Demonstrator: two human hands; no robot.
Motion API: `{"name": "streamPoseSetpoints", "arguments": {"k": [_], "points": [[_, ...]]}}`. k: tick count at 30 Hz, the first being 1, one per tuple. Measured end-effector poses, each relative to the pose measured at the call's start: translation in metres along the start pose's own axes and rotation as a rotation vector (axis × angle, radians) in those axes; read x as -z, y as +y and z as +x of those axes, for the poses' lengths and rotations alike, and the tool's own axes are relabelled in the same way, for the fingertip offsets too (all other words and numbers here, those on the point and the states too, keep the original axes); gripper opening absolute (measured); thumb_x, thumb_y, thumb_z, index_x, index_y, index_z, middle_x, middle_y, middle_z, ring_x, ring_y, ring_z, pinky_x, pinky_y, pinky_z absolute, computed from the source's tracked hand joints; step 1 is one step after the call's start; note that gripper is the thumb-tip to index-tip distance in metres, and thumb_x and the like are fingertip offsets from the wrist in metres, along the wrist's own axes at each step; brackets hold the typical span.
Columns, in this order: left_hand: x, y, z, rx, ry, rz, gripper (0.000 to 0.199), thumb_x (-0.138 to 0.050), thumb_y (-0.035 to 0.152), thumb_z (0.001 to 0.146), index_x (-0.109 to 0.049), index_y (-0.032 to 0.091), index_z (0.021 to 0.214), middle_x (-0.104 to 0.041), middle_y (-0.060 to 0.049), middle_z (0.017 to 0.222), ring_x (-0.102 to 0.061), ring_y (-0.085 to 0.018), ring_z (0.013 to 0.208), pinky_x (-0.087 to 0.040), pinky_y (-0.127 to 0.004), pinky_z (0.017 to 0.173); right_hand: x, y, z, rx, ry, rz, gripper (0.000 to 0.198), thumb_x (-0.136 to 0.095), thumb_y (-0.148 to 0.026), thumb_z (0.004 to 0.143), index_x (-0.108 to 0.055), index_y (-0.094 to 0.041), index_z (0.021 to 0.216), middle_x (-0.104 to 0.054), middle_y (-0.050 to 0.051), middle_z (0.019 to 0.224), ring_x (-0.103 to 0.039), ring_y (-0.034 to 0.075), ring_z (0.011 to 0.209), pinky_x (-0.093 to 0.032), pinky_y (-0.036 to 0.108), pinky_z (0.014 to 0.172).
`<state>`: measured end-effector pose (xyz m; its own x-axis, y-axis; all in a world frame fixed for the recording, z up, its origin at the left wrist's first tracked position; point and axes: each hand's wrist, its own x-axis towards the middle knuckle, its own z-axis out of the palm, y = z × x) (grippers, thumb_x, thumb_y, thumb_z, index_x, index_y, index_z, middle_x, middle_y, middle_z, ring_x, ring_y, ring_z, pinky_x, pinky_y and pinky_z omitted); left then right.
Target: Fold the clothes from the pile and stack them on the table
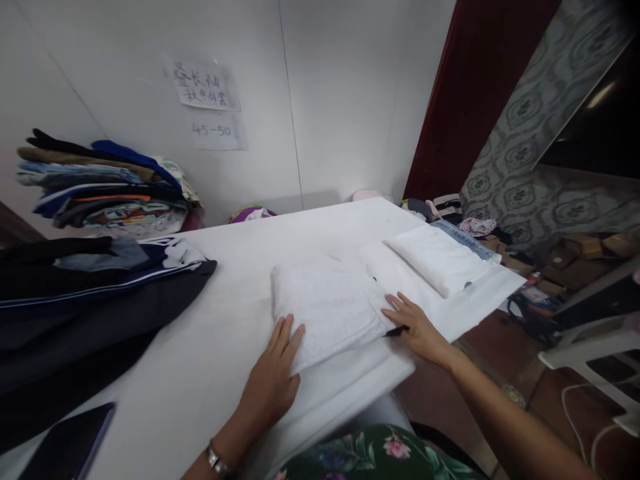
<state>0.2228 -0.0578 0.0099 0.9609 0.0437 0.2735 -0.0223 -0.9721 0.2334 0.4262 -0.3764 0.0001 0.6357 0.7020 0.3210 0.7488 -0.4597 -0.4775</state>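
A white folded cloth [325, 303], perhaps a garment, lies flat on the white table in front of me. My left hand [273, 373] rests at its near left edge with fingers stretched out and touching it. At the right edge of the cloth, my right hand [413, 327] has its fingers apart and slightly bent, the tips on or just beside the fabric. A small dark strip shows beneath those fingertips; I cannot make out what it is. Farther right lies a second white folded piece [440, 257], with a dark round spot near its corner.
Dark clothes [100, 313] are heaped on the table's left side, with a phone-like dark slab [70, 443] nearer me. A stack of folded clothes [110, 187] stands behind them. Handwritten paper signs [207, 87] hang on the wall. A white plastic stool [595, 350] stands right, near cardboard boxes [575, 257].
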Motion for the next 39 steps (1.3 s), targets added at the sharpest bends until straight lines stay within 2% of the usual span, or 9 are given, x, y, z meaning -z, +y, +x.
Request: {"name": "streamPoseSetpoints", "arguments": {"k": [4, 8, 10, 13, 17, 24, 27, 32, 39], "points": [[0.024, -0.003, 0.028, -0.020, 0.033, -0.012, 0.066, -0.055, 0.039, 0.085, -0.037, 0.020, 0.146, -0.026, -0.013, 0.157, -0.025, -0.031, 0.144, -0.034, -0.050, 0.112, 0.012, -0.040, 0.042, 0.018, 0.066, 0.055, 0.049, -0.049, -0.027, 0.088, -0.053, -0.035, 0.136, -0.031, 0.000, 0.155, -0.018, 0.028, 0.146, -0.024, 0.058, 0.115], [0.034, 0.000, 0.092, 0.102, 0.088, 0.101, 0.056, -0.042, 0.047, 0.093, -0.044, 0.016, 0.140, -0.026, -0.016, 0.156, -0.018, -0.033, 0.146, -0.023, -0.059, 0.114, -0.008, -0.080, 0.117, 0.021, -0.038, 0.001, 0.051, -0.046, -0.046, 0.093, -0.047, -0.028, 0.141, -0.023, 0.007, 0.158, -0.012, 0.028, 0.147, -0.015, 0.057, 0.116], [0.028, -0.001, 0.117, 0.161, 0.026, 0.122, 0.057, -0.041, 0.049, 0.093, -0.048, 0.014, 0.137, -0.030, -0.018, 0.155, -0.020, -0.034, 0.145, -0.020, -0.060, 0.114, -0.024, -0.082, 0.150, 0.017, -0.129, -0.046, 0.054, -0.042, -0.049, 0.095, -0.043, -0.025, 0.143, -0.021, 0.008, 0.159, -0.010, 0.027, 0.148, -0.014, 0.054, 0.116], [0.012, -0.006, 0.133, 0.224, -0.076, 0.071, 0.054, -0.038, 0.048, 0.094, -0.051, 0.015, 0.134, -0.040, -0.016, 0.150, -0.027, -0.032, 0.143, -0.022, -0.057, 0.113, -0.042, -0.061, 0.176, -0.123, -0.277, -0.150, 0.057, -0.038, -0.052, 0.096, -0.041, -0.022, 0.144, -0.020, 0.009, 0.159, -0.010, 0.028, 0.148, -0.012, 0.057, 0.115], [0.002, -0.011, 0.128, 0.250, -0.057, 0.014, 0.050, -0.036, 0.045, 0.094, -0.051, 0.018, 0.134, -0.042, -0.012, 0.149, -0.028, -0.028, 0.143, -0.023, -0.053, 0.114, -0.053, -0.035, 0.178, -0.192, -0.335, -0.184, 0.061, -0.032, -0.057, 0.095, -0.038, -0.022, 0.146, -0.015, 0.006, 0.161, -0.007, 0.028, 0.148, -0.011, 0.057, 0.115], [0.002, -0.009, 0.126, 0.280, -0.054, -0.009, 0.052, -0.037, 0.043, 0.094, -0.050, 0.015, 0.136, -0.041, -0.013, 0.150, -0.028, -0.029, 0.143, -0.022, -0.055, 0.114, -0.048, -0.036, 0.196, -0.234, -0.359, -0.168, 0.061, -0.031, -0.060, 0.094, -0.042, -0.025, 0.143, -0.017, 0.007, 0.160, -0.008, 0.030, 0.148, -0.009, 0.059, 0.114], [0.001, -0.010, 0.128, 0.271, -0.054, -0.013, 0.052, -0.037, 0.043, 0.094, -0.050, 0.015, 0.136, -0.042, -0.013, 0.150, -0.028, -0.030, 0.143, -0.022, -0.056, 0.113, -0.048, -0.024, 0.207, -0.272, -0.335, -0.165, 0.062, -0.034, -0.057, 0.095, -0.035, -0.024, 0.147, -0.016, 0.008, 0.161, -0.006, 0.028, 0.148, -0.010, 0.056, 0.115], [-0.001, -0.012, 0.127, 0.310, -0.054, -0.113, 0.050, -0.040, 0.044, 0.093, -0.051, 0.019, 0.135, -0.040, -0.012, 0.151, -0.026, -0.028, 0.144, -0.018, -0.054, 0.115, -0.056, 0.001, 0.210, -0.343, -0.333, 0.018, 0.073, -0.037, -0.059, 0.093, -0.024, -0.018, 0.152, -0.012, 0.007, 0.161, -0.002, 0.024, 0.149, -0.009, 0.044, 0.119], [-0.001, -0.016, 0.124, 0.387, -0.003, -0.333, 0.049, -0.046, 0.043, 0.092, -0.051, 0.021, 0.136, -0.031, -0.010, 0.156, -0.018, -0.027, 0.147, -0.011, -0.052, 0.117, -0.039, 0.014, 0.188, -0.319, -0.282, 0.273, 0.089, -0.050, -0.076, 0.077, -0.041, -0.020, 0.146, -0.021, 0.007, 0.159, -0.010, 0.026, 0.148, -0.006, 0.040, 0.120]]}}
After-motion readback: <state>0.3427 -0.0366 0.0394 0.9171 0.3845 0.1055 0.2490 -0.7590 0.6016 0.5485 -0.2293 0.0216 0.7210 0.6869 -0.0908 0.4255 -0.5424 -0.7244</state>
